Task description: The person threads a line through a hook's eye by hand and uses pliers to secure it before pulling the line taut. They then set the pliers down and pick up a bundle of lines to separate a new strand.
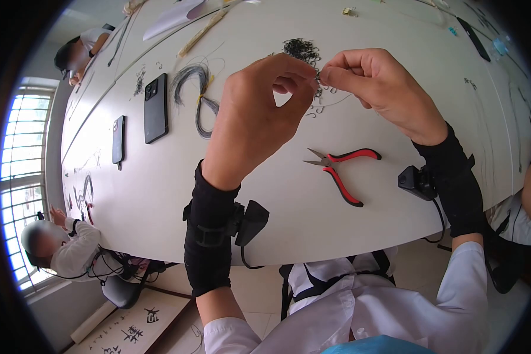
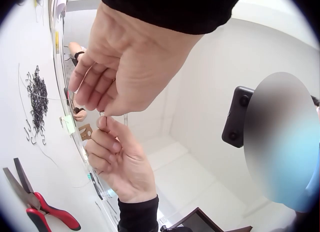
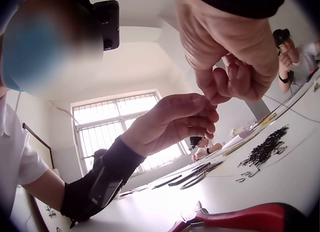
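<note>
Over the table, my left hand (image 1: 259, 112) and right hand (image 1: 389, 88) meet fingertip to fingertip. Thumb and forefinger of the left hand pinch a small fish hook (image 2: 102, 113), mostly hidden by the fingers. A thin fishing line (image 1: 340, 100) trails from the pinched fingers of the right hand, whose other fingers are curled in. Beyond the hands lies a pile of dark fish hooks (image 1: 300, 49), with several loose ones at its near side. Red-handled pliers (image 1: 342, 168) rest on the table below the hands, their jaws apart.
A bundle of grey line (image 1: 186, 74) with a yellow tie lies left of the hands. Two phones, a larger one (image 1: 156, 109) and a smaller one (image 1: 118, 140), lie farther left. Other people sit around the table (image 1: 277, 236).
</note>
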Action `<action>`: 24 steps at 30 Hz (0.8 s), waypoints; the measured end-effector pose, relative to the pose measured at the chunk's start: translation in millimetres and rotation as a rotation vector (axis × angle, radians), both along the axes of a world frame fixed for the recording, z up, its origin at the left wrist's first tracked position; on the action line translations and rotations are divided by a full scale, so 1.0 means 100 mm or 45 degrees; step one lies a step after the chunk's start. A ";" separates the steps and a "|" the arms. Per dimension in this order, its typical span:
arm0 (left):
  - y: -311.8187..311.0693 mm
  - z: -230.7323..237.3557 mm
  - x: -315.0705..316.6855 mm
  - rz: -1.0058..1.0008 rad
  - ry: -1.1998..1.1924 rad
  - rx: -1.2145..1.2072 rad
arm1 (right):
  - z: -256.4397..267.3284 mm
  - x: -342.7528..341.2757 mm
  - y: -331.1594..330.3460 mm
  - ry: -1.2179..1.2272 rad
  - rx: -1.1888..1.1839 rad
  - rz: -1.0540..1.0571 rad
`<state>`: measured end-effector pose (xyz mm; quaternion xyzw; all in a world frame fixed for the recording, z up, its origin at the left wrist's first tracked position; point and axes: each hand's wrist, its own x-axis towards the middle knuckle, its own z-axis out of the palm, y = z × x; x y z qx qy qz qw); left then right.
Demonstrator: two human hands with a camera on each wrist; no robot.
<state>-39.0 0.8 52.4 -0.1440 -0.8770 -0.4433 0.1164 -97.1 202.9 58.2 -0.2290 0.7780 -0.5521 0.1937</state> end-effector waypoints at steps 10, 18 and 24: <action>0.00 -0.02 -0.01 0.048 -0.078 0.045 | -0.07 -0.02 -0.01 0.138 -0.010 0.017; -0.01 -0.04 -0.02 0.028 -0.115 0.074 | -0.14 -0.06 0.00 0.155 -0.004 0.028; 0.01 -0.01 -0.01 0.042 -0.052 0.087 | -0.06 -0.01 -0.01 0.096 0.023 -0.004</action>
